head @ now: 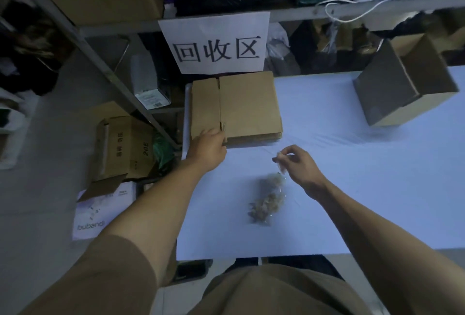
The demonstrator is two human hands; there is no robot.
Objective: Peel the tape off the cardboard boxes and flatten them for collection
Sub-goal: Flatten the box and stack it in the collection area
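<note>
A stack of flattened cardboard boxes (241, 108) lies at the table's far left corner, under a paper sign. My left hand (207, 147) rests on the near left edge of that stack, fingers on the cardboard. My right hand (299, 163) hovers over the table and pinches a small strip of clear tape (279, 157). Just below it lies a crumpled wad of peeled tape (268, 197). An assembled cardboard box (400, 88) stands at the far right of the table, with open flaps.
The table (364, 188) is covered in white. A white sign (217, 42) hangs from the metal shelf behind. On the floor at left sit an open printed carton (123, 148) and a white package (100, 211). Bags crowd the shelves.
</note>
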